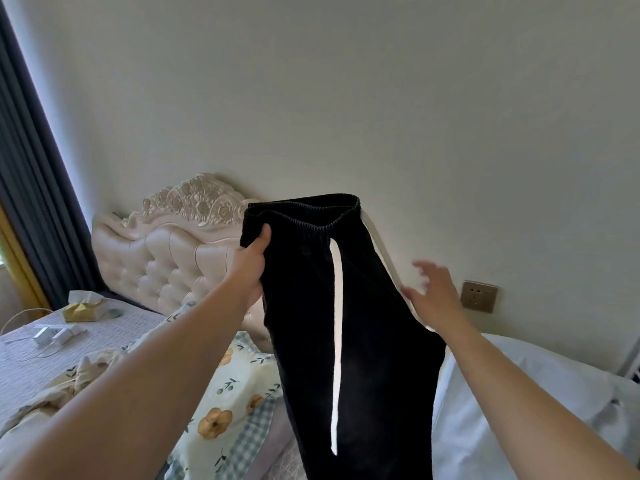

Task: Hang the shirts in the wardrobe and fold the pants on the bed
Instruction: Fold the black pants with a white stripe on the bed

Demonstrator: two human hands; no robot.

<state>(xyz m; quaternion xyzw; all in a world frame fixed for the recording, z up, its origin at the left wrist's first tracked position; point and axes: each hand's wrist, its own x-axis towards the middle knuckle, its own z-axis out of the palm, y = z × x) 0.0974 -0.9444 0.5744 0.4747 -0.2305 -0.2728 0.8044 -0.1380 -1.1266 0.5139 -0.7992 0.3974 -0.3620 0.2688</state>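
One pale wall fills the upper field; below it runs the bed, with its tufted cream headboard at the left and white bedding at the right. Black pants hang in the air above the bed, between the two outstretched arms. Their long axis is near vertical, the elastic waistband uppermost and the legs passing out of view at the lower edge. The left hand grips the waistband's left corner, thumb over the front and fingers hidden behind the cloth, and bears the garment alone. The right hand, blurred, has its fingers spread and holds nothing. It lies just beside the pants' right edge, below waistband level; contact cannot be judged. The free right corner of the waistband lies up and to the left of this hand, which is probably the next thing to take hold of. A white drawstring hangs down the front. A wall socket sits beyond the right hand.
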